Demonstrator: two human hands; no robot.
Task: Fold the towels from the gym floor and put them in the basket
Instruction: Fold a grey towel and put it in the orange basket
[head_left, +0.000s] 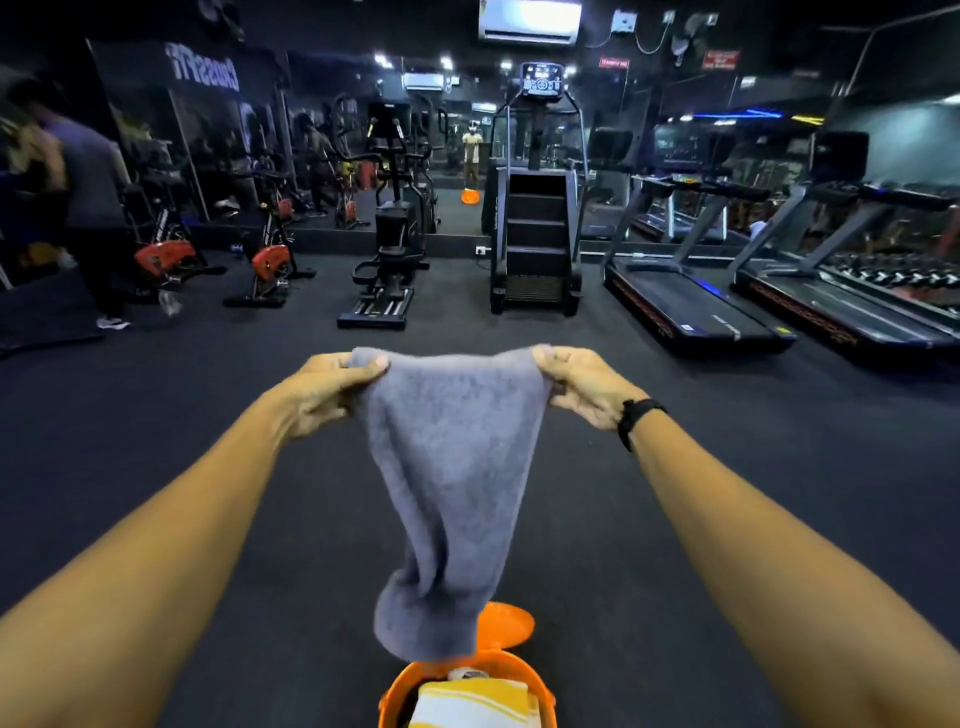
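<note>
A grey towel (452, 467) hangs in front of me, stretched between both hands at its top edge. My left hand (324, 395) pinches the top left corner. My right hand (582, 389) pinches the top right corner; a black band sits on that wrist. The towel narrows downward and its lower end hangs just above the orange basket (397, 686) at the bottom of the view. Inside the basket lies a folded yellow and white striped towel (472, 704). The basket's orange lid (506, 623) stands open behind it.
Dark rubber gym floor (675, 493) spreads all around. Ahead stand exercise bikes (265, 265) on the left, an elliptical (387, 249), a stair climber (535, 223) and treadmills (691, 296) on the right. A person (88, 208) stands at far left. A mirror wall lines the back.
</note>
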